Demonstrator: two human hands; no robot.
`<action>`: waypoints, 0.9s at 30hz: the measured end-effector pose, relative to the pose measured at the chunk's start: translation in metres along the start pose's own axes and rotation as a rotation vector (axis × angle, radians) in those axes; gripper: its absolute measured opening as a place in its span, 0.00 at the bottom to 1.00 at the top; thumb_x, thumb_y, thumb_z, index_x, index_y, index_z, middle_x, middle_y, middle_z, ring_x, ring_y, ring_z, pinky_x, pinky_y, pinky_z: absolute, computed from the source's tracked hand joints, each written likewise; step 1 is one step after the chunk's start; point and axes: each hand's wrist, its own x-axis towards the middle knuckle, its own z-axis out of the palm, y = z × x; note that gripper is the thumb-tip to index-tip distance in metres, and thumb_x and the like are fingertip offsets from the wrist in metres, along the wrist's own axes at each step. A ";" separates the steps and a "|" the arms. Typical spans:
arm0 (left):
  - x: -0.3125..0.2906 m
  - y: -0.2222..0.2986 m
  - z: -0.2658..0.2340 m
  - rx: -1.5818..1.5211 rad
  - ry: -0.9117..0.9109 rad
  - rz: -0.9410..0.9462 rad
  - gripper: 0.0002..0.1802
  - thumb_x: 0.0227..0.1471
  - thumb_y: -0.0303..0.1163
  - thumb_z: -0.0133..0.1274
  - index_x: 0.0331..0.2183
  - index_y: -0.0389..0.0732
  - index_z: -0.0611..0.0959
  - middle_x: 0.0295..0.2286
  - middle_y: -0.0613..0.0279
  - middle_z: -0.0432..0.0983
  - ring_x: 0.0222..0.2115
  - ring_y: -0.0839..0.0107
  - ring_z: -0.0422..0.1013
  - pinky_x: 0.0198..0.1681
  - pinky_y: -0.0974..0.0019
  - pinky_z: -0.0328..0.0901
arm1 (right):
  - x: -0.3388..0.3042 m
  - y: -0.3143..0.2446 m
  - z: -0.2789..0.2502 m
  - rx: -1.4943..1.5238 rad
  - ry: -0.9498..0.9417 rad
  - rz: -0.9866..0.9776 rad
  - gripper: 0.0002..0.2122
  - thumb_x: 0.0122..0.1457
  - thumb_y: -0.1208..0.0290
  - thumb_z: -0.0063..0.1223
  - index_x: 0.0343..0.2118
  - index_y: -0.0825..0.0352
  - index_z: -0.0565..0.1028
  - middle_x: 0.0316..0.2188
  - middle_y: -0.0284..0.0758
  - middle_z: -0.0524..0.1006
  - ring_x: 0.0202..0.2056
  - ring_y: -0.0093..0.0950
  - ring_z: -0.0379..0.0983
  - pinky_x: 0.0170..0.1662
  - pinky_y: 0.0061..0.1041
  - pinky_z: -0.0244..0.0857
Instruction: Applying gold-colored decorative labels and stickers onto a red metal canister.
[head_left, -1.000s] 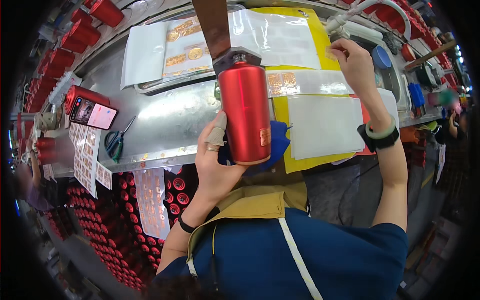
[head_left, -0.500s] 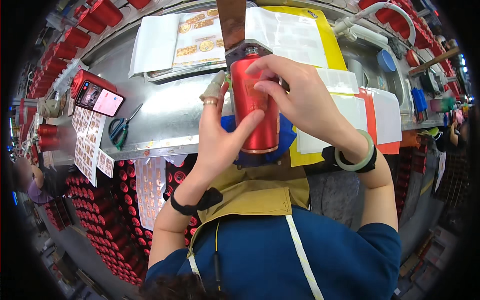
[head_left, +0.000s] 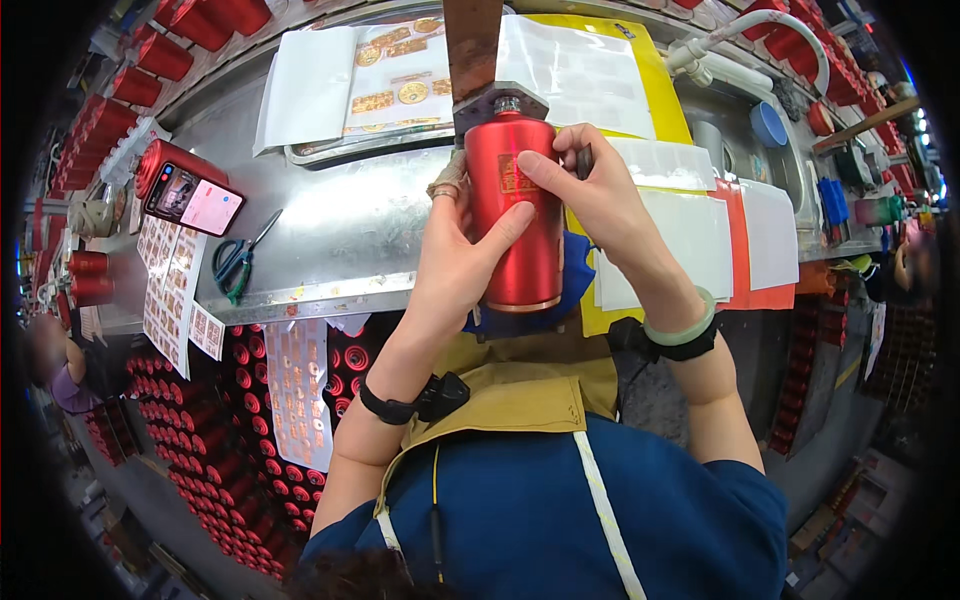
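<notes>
A shiny red metal bottle [head_left: 530,245] lies in front of me, its neck in a dark holder [head_left: 500,100] fixed to a brown post. My left hand [head_left: 455,255] is closed round the bottle's left side, thumb across its front; a pale cover wraps one fingertip. On the bottle's upper front sits a small gold-and-red label [head_left: 515,175]. My right hand [head_left: 610,190] grips the right side, its thumb pressing the label and its other fingers curled. Something small and dark shows among those fingers; I cannot make it out. A blue cloth [head_left: 577,275] is under the bottle's lower end.
Gold label sheets [head_left: 405,75] lie on a tray behind the bottle. To the left are teal scissors [head_left: 235,265], a phone [head_left: 190,200] against a red bottle, and more label sheets [head_left: 170,290]. White sheets [head_left: 685,240] lie on the right, near a sink with a blue cup [head_left: 768,124].
My right hand has come down from above the bottle to its right side, thumb now on the label. The left hand has closed in, and the bottle has turned slightly, showing the label more squarely.
</notes>
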 end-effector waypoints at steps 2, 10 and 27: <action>-0.001 0.000 -0.001 -0.006 0.006 0.017 0.42 0.56 0.29 0.64 0.64 0.33 0.59 0.58 0.49 0.67 0.58 0.64 0.68 0.60 0.59 0.66 | -0.004 -0.001 0.005 0.123 -0.012 0.072 0.19 0.57 0.63 0.70 0.39 0.68 0.70 0.29 0.26 0.65 0.29 0.14 0.62 0.28 0.15 0.62; -0.002 -0.001 -0.004 0.037 0.004 -0.005 0.44 0.56 0.28 0.63 0.65 0.34 0.57 0.59 0.48 0.66 0.59 0.63 0.66 0.61 0.59 0.65 | -0.004 0.001 0.005 0.131 -0.011 0.078 0.19 0.55 0.64 0.71 0.38 0.67 0.70 0.29 0.24 0.64 0.30 0.13 0.62 0.29 0.15 0.61; -0.002 -0.004 -0.005 0.033 0.000 0.003 0.45 0.55 0.31 0.65 0.65 0.32 0.57 0.58 0.48 0.66 0.59 0.64 0.66 0.62 0.59 0.63 | -0.003 0.002 0.008 0.182 0.017 0.086 0.16 0.58 0.62 0.68 0.36 0.67 0.71 0.27 0.23 0.66 0.27 0.12 0.62 0.26 0.14 0.60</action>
